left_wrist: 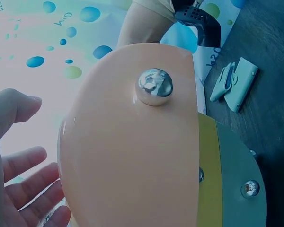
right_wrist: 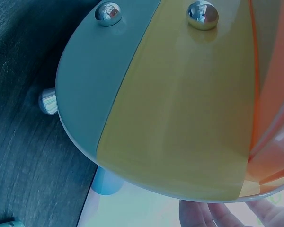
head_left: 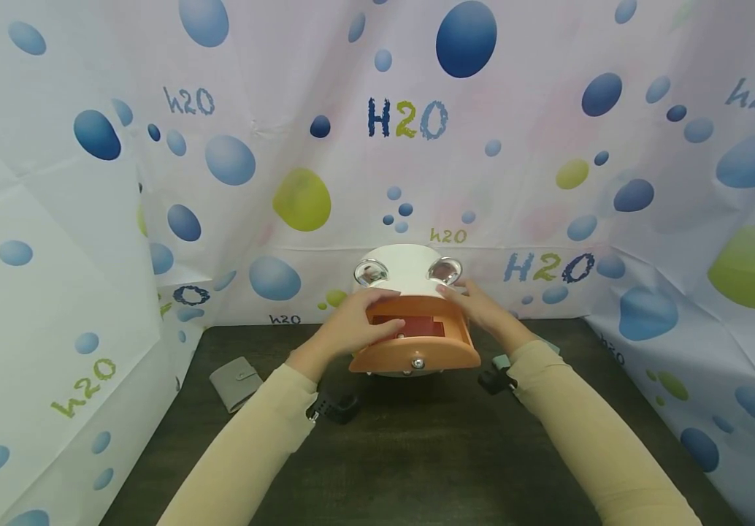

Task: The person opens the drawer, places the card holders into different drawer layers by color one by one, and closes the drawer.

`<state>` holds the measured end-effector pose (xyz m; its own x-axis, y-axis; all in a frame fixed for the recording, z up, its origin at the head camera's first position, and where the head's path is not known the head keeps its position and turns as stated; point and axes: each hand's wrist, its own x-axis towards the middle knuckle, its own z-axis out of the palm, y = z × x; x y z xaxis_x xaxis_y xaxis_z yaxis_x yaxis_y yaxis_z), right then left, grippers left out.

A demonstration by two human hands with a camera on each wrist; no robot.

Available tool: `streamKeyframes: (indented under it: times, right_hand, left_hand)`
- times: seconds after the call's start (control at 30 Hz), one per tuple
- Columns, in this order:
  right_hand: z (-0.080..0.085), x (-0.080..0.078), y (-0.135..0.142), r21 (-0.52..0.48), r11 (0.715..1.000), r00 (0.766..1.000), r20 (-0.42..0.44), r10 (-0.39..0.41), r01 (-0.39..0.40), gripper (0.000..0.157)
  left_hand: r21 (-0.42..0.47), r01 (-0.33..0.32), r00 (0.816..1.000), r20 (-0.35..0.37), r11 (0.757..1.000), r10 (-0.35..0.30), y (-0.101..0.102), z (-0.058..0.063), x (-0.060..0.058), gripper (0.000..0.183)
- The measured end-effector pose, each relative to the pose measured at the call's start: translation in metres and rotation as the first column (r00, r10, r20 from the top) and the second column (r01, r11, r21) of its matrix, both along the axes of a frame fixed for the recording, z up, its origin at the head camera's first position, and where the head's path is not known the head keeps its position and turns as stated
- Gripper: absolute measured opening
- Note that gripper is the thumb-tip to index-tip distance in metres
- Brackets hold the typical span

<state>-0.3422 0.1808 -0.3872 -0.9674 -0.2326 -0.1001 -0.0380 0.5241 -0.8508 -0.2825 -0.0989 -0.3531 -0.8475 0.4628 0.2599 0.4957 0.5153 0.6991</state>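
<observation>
Box, white on top with two silver rings, sits near the back of the dark tabletop, before a curtain printed with bubbles and "H2O". Its orange drawer juts out open, a round silver knob on the front, and a red item lies inside. Below it, the yellow drawer and the teal drawer are closed, each with a knob of its own.

The left hand is at the box's left side, fingers spread and loose, grasping nothing; its thumb reaches over the open drawer, though whether it touches the red item cannot be told. The right hand is at the box's right side, thumb by the upper front edge; its fingers are partly hidden, so whether it grips cannot be told.

A grey wallet lies left of the box. Pale green items lie to the right, partly behind the right sleeve in the head view.
</observation>
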Motion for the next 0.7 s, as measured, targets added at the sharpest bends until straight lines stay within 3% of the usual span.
streamKeyframes:
  times: [0.4,0.57,0.7]
  right_hand:
    - [0.001,-0.001,-0.001,0.006,1.0,1.0,-0.005,-0.002,0.002,0.095]
    - [0.0,0.001,0.0,0.018,1.0,1.0,-0.01,-0.007,0.007,0.097]
    - [0.0,0.001,0.0,-0.001,1.0,1.0,-0.008,-0.007,0.007,0.096]
  left_hand:
    - [0.078,-0.086,0.996,-0.028,0.993,0.088,-0.002,-0.014,0.011,0.05]
    - [0.101,-0.073,0.988,-0.126,0.992,0.085,-0.002,-0.019,0.016,0.048]
    - [0.089,-0.068,0.967,-0.238,0.994,0.088,-0.001,-0.023,0.019,0.048]
